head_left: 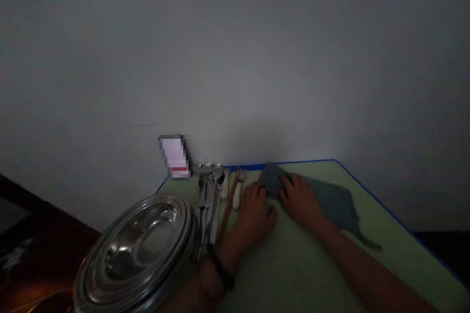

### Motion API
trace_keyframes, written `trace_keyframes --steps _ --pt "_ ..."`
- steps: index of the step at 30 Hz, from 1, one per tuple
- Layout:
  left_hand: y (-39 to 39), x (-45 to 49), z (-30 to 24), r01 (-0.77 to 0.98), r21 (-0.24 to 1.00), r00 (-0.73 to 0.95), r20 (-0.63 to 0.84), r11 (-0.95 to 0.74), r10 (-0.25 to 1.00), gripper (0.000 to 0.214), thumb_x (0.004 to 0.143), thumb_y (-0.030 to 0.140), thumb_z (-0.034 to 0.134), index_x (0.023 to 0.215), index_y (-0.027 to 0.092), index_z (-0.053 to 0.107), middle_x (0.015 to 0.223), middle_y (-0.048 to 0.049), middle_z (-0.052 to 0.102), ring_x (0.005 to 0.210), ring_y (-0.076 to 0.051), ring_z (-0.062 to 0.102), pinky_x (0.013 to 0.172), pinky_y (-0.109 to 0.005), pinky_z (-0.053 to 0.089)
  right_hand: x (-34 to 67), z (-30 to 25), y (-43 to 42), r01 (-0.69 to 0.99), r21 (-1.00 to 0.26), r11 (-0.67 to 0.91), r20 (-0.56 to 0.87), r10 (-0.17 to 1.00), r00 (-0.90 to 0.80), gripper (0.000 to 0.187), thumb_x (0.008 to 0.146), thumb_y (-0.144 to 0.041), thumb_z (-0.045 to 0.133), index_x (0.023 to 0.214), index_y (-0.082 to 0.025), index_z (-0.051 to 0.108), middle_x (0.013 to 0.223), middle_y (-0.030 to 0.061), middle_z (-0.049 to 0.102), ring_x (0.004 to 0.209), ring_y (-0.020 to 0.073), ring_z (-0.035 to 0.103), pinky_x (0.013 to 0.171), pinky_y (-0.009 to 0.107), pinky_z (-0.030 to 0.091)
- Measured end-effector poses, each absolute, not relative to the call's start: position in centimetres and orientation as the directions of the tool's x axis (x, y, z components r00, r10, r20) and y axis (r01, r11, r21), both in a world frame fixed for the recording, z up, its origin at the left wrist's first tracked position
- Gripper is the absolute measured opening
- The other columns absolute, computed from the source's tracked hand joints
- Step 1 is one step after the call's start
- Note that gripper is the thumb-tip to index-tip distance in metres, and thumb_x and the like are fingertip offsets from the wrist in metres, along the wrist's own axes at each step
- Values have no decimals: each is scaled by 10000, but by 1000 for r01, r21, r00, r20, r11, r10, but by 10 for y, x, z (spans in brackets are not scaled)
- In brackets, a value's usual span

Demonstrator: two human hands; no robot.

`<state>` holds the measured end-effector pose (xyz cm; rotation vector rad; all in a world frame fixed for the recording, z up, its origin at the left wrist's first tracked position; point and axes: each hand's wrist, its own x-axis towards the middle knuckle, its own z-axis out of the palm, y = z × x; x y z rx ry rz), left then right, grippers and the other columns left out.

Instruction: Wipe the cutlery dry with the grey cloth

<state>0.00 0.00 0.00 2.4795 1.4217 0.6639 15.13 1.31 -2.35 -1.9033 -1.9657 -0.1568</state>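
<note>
A grey-blue cloth (332, 200) lies spread on the table, its left end bunched and a thin strip trailing at its right. My right hand (299, 198) rests on the cloth's left part, fingers stretched out over it. Just left of it, my left hand (255, 210) lies on the tabletop with fingers apart and thumb out, holding nothing that I can see. Nearest to its fingertips is a fork with a white handle (237, 195). Beside that fork lie brown chopsticks (228, 208) and a row of metal cutlery (209, 195), partly hidden lower down by my left forearm.
A stack of shiny steel plates or bowls (147, 244) stands at the table's left front. A phone (175, 156), blurred out, leans against the wall behind. The green table (290, 269) has a blue edge and its back meets the grey wall (257, 58).
</note>
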Motion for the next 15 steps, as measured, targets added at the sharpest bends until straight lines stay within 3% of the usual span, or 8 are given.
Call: trace_keyframes --steps 15 --pt "0 -1 0 752 385 446 301 -535 843 321 741 204 505 1054 133 499 1227 -125 458 1213 -254 333 1046 -422 256 150 -17 11 973 -219 76 340 940 3 417 850 -311 329 1197 -141 486 1212 135 487 1108 265 427 918 398 321"
